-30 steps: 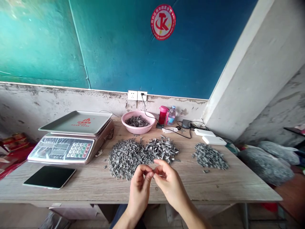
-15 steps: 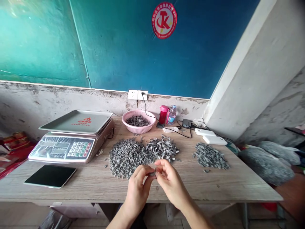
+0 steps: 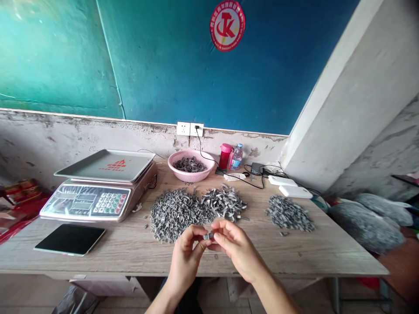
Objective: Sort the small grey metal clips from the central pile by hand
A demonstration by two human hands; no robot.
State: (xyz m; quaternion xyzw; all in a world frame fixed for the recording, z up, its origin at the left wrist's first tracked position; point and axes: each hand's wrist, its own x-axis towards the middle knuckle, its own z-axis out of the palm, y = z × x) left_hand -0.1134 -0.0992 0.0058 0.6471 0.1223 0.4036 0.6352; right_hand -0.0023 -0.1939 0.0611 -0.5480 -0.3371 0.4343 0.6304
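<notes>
Between my fingertips is a small grey piece (image 3: 208, 236), too small to name exactly. My left hand (image 3: 187, 253) pinches it from the left with thumb and forefinger. From the right, the fingers of my right hand (image 3: 236, 248) close on its other end. Just beyond my hands lies a large heap of small grey clip-like pieces (image 3: 176, 213). Touching it on the right is a pile of longer grey strips (image 3: 225, 201). A separate pile of small grey pieces (image 3: 289, 213) sits farther right on the wooden table (image 3: 294, 257).
A digital scale (image 3: 94, 198) stands at the left, a black-screened tablet (image 3: 70, 239) before it. Along the back are a pink basket (image 3: 191, 176) of grey strips, a pink cup (image 3: 224, 156), a water bottle (image 3: 237, 158), cables and white boxes (image 3: 295, 192). Plastic bags (image 3: 366, 226) lie beyond the right side.
My left hand has shifted slightly left and its fingers have loosened, showing more of the small grey piece. My right fingers have turned a little around it. The piles look the same.
</notes>
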